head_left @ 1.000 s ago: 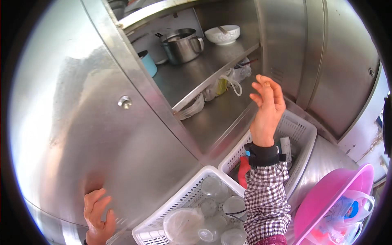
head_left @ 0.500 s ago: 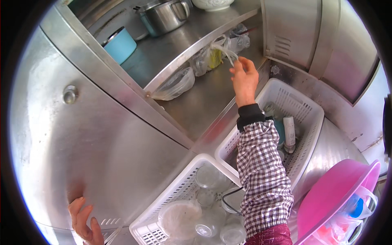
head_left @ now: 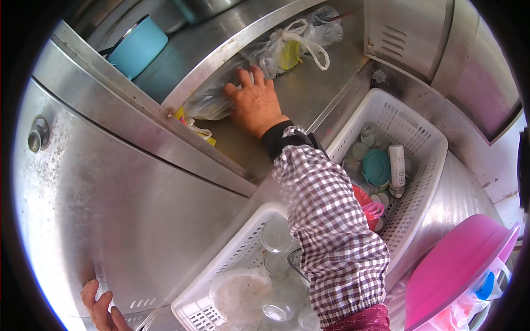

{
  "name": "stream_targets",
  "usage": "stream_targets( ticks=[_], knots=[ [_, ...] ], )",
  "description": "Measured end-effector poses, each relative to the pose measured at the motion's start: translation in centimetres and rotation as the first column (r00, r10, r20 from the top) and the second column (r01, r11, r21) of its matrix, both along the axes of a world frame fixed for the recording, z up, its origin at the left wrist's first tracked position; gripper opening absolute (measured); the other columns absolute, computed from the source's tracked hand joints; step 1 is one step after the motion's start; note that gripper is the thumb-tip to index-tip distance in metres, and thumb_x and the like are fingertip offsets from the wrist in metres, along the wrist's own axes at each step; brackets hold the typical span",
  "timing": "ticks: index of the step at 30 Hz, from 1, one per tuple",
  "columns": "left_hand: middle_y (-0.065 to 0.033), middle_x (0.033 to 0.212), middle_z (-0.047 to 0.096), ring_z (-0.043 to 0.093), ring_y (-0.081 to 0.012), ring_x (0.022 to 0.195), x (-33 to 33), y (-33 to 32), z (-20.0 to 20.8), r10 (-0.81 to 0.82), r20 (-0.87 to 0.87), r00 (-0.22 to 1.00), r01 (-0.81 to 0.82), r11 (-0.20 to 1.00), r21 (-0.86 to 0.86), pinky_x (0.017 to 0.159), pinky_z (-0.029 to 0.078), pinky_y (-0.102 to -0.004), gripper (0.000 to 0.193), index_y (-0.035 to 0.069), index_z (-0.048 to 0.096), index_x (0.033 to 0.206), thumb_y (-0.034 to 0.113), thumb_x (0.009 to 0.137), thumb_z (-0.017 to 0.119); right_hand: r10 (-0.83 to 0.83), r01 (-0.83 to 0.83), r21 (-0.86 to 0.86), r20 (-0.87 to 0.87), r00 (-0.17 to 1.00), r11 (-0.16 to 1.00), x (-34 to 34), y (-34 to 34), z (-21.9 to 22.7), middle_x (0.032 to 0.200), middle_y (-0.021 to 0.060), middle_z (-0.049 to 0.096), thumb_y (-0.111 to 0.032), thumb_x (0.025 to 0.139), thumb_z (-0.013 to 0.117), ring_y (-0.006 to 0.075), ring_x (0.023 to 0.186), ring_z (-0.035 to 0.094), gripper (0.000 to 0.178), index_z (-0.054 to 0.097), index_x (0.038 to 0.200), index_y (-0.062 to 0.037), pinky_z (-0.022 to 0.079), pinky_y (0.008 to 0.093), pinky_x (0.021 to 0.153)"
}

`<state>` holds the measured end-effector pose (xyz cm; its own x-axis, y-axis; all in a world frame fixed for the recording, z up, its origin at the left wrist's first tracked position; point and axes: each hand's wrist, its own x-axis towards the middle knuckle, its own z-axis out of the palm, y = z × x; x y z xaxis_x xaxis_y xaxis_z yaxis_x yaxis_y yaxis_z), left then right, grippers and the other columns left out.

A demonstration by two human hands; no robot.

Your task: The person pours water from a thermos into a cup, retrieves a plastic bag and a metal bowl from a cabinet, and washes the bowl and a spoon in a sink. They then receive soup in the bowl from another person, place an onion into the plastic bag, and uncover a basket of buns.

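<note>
Beneath the smooth steel shelf (head_left: 190, 52), whose front lip bends in the fisheye view, the right hand (head_left: 256, 105) reaches over a thin, crinkled, see-through plastic bag (head_left: 207, 105). Its fingers are spread and bent, tips down at the film; whether they pinch it cannot be told. The left hand (head_left: 102, 311), partly cut off by the lower edge, has its fingers parted and loosely curled beside the steel door (head_left: 143, 204), with nothing visible in them. The two hands are well apart.

A round, glossy blue pot (head_left: 138, 47) with a dark rim stands on the shelf. Below, a tied bag (head_left: 289, 55) of clear film shows yellow-green inside and limp white loops on top. Nearer the person, clear, rounded glass jars (head_left: 279, 234) fill a white slotted basket (head_left: 201, 281). Another basket (head_left: 417, 129) holds a ribbed teal lid (head_left: 377, 167) and a white cylinder (head_left: 397, 163). A smooth pink basin (head_left: 452, 265) is at the right. Checked cloth makes up the puckered sleeve (head_left: 337, 220).

The bag lies at the right hand's fingertips, to their left and under the shelf lip, and well above the left hand in the view. The tied bag is just beyond the fingers, to their right.
</note>
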<state>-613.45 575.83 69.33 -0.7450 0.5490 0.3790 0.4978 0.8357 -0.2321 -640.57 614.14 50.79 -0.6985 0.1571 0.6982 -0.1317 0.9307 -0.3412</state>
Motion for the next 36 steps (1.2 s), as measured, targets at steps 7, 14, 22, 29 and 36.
stream_targets(
  ticks=[7, 14, 22, 29, 36],
  knots=[
    [-0.0201, 0.128, 0.052, 0.048, -0.0362, 0.119, -0.7, -2.2, -1.7, -0.091, 0.000, 0.996, 0.089, 0.974, 0.207, 0.102, 0.035, -0.0476, 0.023, 0.001, 0.058, 0.108, 0.008, 0.088, 0.049, 0.195, -0.192, -0.090, 0.030, 0.980, 0.977, 4.3, 0.7, 2.2, 0.125, 0.0093, 0.053, -0.017, 0.075, 0.072, 0.0307, 0.117, 0.050, 0.033, 0.064, 0.104, -0.0034, 0.049, 0.0415, 0.090],
    [-0.0211, 0.125, 0.054, 0.051, -0.0380, 0.113, -1.1, -0.1, -1.1, -0.304, 0.029, 0.952, 0.278, 0.903, 0.327, 0.095, 0.042, -0.0479, 0.026, -0.004, 0.063, 0.100, 0.001, 0.075, 0.055, 0.171, -0.144, -0.231, 0.100, 0.980, 0.962, 15.7, 2.9, 4.2, 0.114, 0.0091, 0.058, -0.021, 0.074, 0.073, 0.0317, 0.107, 0.058, 0.031, 0.064, 0.098, -0.0029, 0.050, 0.0426, 0.087],
    [-0.0196, 0.130, 0.053, 0.053, -0.0329, 0.119, 2.8, 1.7, -2.4, -0.467, 0.043, 0.883, 0.341, 0.704, 0.623, 0.098, 0.043, -0.0410, 0.040, -0.001, 0.058, 0.120, 0.002, 0.080, 0.058, -0.107, 0.103, -0.089, -0.037, 0.994, 0.991, 34.6, 1.2, 8.2, 0.114, 0.0081, 0.059, -0.013, 0.070, 0.074, 0.0304, 0.104, 0.058, 0.023, 0.063, 0.088, -0.0030, 0.050, 0.0424, 0.082],
    [-0.0130, 0.142, 0.043, 0.049, -0.0268, 0.123, 12.3, 7.6, -6.6, -0.876, 0.317, 0.364, 0.013, 0.345, 0.939, 0.097, 0.043, -0.0383, 0.055, 0.005, 0.036, 0.143, 0.019, 0.093, 0.054, -0.248, 0.246, -0.030, -0.121, 0.961, 0.969, 54.8, -7.8, 13.1, 0.117, 0.0089, 0.060, -0.009, 0.069, 0.076, 0.0305, 0.104, 0.057, 0.022, 0.063, 0.085, -0.0021, 0.049, 0.0397, 0.085],
    [-0.0099, 0.137, 0.047, 0.053, -0.0219, 0.118, 22.3, 9.2, -9.6, -0.854, 0.232, -0.465, -0.611, 0.499, 0.615, 0.095, 0.047, -0.0399, 0.061, 0.011, 0.040, 0.142, 0.055, 0.100, 0.037, -0.356, 0.346, -0.191, -0.018, 0.934, 0.918, 72.7, -19.6, 12.3, 0.118, 0.0157, 0.061, 0.001, 0.062, 0.075, 0.0350, 0.105, 0.059, 0.025, 0.060, 0.083, -0.0016, 0.050, 0.0406, 0.087]
  ],
)
